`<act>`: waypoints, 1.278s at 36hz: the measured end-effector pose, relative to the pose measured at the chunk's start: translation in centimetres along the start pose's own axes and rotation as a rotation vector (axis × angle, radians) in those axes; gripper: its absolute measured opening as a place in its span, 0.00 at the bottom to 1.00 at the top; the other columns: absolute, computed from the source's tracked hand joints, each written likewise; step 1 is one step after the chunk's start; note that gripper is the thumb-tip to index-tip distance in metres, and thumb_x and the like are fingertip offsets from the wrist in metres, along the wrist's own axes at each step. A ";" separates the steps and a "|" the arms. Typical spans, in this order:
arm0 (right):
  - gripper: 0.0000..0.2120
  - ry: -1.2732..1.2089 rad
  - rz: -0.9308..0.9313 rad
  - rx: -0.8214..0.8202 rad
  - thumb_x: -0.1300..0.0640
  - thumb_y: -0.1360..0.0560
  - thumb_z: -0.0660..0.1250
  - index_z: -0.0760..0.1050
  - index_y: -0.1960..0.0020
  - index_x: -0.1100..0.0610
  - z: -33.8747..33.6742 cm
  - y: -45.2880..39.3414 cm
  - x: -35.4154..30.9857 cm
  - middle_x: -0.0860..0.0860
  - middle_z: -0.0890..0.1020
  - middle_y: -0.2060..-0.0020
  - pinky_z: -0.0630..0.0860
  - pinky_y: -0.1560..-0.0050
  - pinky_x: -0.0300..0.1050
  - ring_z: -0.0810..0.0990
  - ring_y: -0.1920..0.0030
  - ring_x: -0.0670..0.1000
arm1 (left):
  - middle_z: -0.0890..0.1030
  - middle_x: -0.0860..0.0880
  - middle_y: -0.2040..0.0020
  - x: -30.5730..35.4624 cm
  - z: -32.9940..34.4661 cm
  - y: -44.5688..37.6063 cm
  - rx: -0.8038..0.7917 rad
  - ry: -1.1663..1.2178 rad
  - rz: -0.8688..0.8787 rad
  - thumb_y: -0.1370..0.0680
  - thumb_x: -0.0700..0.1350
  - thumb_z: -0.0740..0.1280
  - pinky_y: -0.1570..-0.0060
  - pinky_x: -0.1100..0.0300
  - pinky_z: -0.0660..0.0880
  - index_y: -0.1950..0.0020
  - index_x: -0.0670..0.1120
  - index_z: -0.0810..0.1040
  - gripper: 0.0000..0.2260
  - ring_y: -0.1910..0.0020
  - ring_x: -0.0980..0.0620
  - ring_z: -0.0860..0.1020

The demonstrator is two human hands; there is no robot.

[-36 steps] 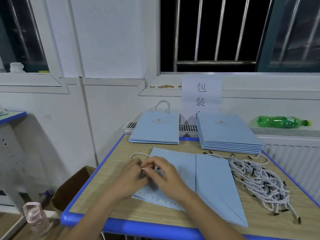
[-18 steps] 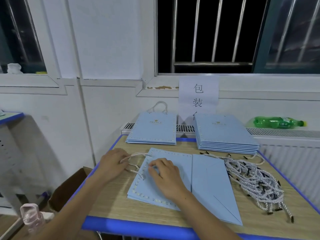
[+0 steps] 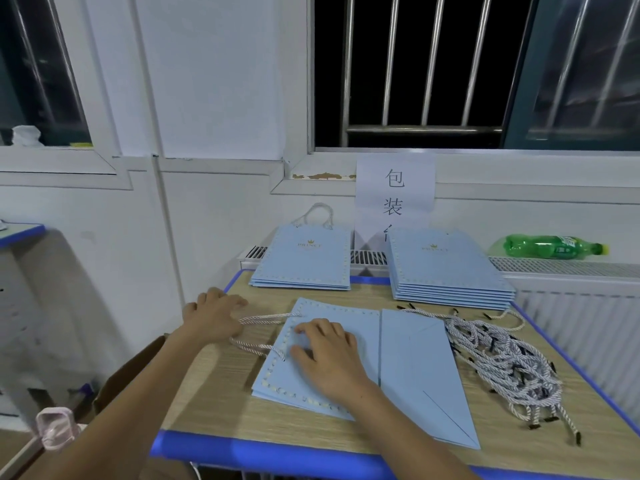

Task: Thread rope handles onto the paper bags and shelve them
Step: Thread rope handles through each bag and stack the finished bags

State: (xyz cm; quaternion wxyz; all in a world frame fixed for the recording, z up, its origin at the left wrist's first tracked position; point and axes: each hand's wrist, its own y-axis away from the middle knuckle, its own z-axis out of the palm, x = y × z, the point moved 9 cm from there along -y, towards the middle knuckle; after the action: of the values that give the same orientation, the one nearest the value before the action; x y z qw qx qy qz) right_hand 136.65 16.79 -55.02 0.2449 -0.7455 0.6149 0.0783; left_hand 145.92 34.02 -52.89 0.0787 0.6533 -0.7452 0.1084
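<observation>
Two hands (image 3: 214, 317) (image 3: 329, 355), one bag (image 3: 322, 358), perhaps two stacks (image 3: 304, 261) (image 3: 446, 268)

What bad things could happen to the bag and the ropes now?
The left hand is at the rope handle; a hard pull might tear the bag at its holes, though the right hand presses it flat. The loose ropes lie heaped by the table's right edge; they may tangle or slide off.

Rope pile (image 3: 505, 362) right of flat bag (image 3: 346, 355)
</observation>
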 end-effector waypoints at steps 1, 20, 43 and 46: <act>0.19 0.023 -0.006 -0.008 0.46 0.19 0.52 0.64 0.30 0.48 0.1 0.0 -0.1 0.44 0.66 0.34 0.54 0.34 0.45 0.61 0.33 0.47 | 0.61 0.49 0.29 0.7 -0.3 0.3 -0.021 0.110 0.009 0.29 0.47 0.67 0.31 0.53 0.54 0.30 0.57 0.66 0.28 0.30 0.48 0.61; 0.28 0.235 0.068 -0.367 0.45 0.18 0.40 0.37 0.22 0.54 3.2 -0.5 0.8 0.49 0.39 0.23 0.33 0.27 0.52 0.37 0.24 0.48 | 0.40 0.57 0.23 8.7 7.3 3.2 -0.304 0.049 0.324 0.21 0.64 0.40 0.26 0.55 0.35 0.22 0.51 0.40 0.31 0.25 0.61 0.41; 0.09 0.742 -0.446 0.134 0.52 0.43 0.78 0.80 0.68 0.50 -5.9 2.6 -8.0 0.47 0.73 0.82 0.43 0.75 0.35 0.70 0.84 0.46 | 0.80 0.52 0.42 5.3 1.9 4.0 -0.191 1.053 0.191 0.23 0.65 0.52 0.39 0.63 0.72 0.42 0.52 0.78 0.23 0.41 0.57 0.77; 0.08 0.695 -0.491 0.137 0.61 0.26 0.64 0.77 0.49 0.54 -9.8 1.7 -9.6 0.53 0.81 0.65 0.59 0.72 0.41 0.81 0.67 0.55 | 0.80 0.38 0.43 2.5 1.9 2.7 -0.231 1.000 0.238 0.40 0.70 0.70 0.42 0.50 0.74 0.45 0.42 0.79 0.37 0.55 0.52 0.78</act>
State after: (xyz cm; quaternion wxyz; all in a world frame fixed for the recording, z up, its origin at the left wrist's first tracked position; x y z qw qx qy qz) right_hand 130.99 20.46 -42.95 0.0832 -0.8338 0.4691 -0.2790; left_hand 142.98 31.47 -54.20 0.4832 0.4196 -0.6928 0.3324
